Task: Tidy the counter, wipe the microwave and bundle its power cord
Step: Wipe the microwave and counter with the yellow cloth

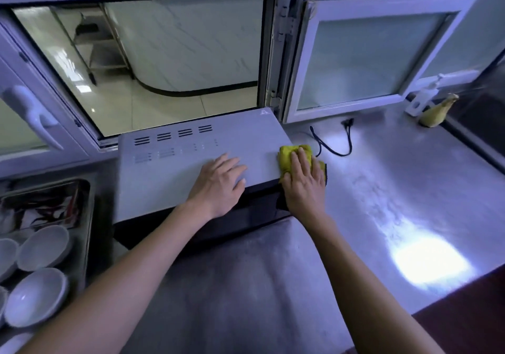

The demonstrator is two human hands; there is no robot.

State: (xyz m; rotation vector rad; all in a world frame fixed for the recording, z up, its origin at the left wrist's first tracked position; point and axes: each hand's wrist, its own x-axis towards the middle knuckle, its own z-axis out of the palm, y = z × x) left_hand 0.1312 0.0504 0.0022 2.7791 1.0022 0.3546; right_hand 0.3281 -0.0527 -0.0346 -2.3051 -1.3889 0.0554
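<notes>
A: Nearest us are the two bare forearms, reaching out over the steel counter (382,189) — the biggest thing here. What sits on it?

B: The microwave (191,168), directly under both sets of fingers. The left hand (218,184) lies flat on its grey top, fingers straight and slightly spread, holding nothing. I'd judge it is there to steady the box so it doesn't slide while the other hand rubs.

A: And the right hand (303,181)?

B: Pressed palm-down on a yellow cloth (287,157) at the top's front right corner, fingers straight and close together, pushing the cloth against the metal rather than pinching it. Part of the cloth hangs over the right edge, so the wiping looks to be at the corner now.

A: Where's the power cord (332,146)?

B: Just beyond the right fingers, lying loose in a loop on the counter, its plug further back near the window frame — not bundled yet, by the look of it.

A: Anything else?

B: Well to the left of the left fingers, a metal tray (87,189) with white bowls (41,247) in front of it. Far to the right of the right fingers, what may be a banana (437,113) — tidying that could wait.
</notes>
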